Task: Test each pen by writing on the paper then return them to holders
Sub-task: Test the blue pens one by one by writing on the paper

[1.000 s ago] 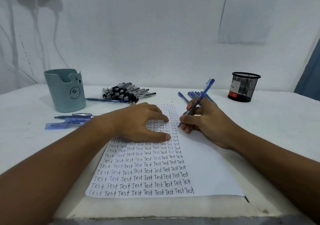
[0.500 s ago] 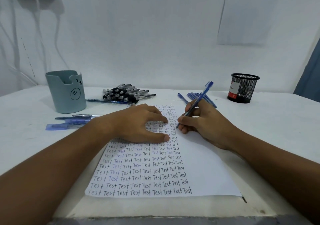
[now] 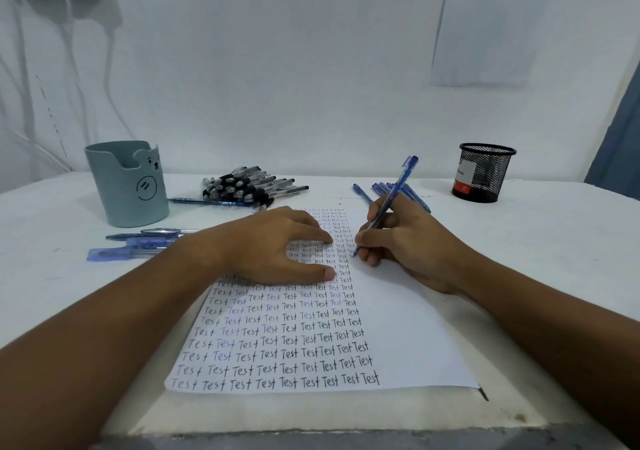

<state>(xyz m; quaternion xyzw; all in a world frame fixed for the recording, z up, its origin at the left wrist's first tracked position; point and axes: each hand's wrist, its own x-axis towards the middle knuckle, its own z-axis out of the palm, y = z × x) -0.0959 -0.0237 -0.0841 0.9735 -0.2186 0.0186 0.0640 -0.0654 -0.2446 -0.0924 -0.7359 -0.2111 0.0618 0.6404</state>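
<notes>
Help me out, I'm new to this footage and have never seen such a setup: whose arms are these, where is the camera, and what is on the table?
There is no machine: a person wears a camera on the head, looking down at their own bare hands. The right hand pinches a blue pen, tip on the paper, which is filled with rows of the word "Test". The left hand lies flat on the sheet, steadying it. On the white table stand a grey-green holder with a bear face and a black mesh holder. A pile of black pens lies beyond the paper, blue pens lie behind the writing hand, and a few more pens lie at the left.
</notes>
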